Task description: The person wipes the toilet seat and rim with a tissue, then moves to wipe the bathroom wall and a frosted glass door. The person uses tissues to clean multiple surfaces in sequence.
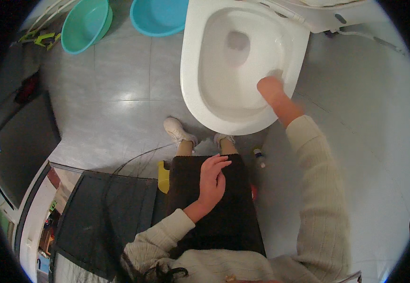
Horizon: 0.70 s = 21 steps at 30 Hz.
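A white toilet [191,89] stands in front of me, and its bowl is exposed. My right hand [270,88] reaches into the bowl at the right inner wall. Its fingers are curled closed, and whatever they hold is hidden; a greyish patch shows just beyond the knuckles. My left hand [212,181] hangs over my dark skirt [214,226] with its fingers stretched out and nothing in it.
A green basin [86,26] and a blue basin [159,18] sit on the tiled floor at the far left. Close to my legs are a yellow bottle [163,177] and a small bottle [259,158] with a white end. A dark panel [106,217] lies to the left.
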Each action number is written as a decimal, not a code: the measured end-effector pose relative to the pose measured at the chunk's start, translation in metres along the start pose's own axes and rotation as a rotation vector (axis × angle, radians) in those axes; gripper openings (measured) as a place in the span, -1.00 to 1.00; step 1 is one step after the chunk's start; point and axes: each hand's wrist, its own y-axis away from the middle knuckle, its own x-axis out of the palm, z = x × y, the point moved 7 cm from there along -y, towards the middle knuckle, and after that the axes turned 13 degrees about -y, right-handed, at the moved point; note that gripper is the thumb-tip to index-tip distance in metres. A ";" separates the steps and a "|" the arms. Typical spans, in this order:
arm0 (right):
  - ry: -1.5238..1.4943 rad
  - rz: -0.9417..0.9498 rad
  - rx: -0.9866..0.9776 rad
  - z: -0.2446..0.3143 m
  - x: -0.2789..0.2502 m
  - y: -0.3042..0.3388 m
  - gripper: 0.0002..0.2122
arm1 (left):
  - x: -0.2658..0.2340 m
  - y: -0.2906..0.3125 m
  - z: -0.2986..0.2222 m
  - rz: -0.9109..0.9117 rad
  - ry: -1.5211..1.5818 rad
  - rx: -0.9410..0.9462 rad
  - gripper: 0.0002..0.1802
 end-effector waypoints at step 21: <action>-0.853 -0.597 0.113 -0.069 -0.063 0.130 -0.87 | -0.022 0.016 0.008 -0.057 0.032 -0.021 -0.53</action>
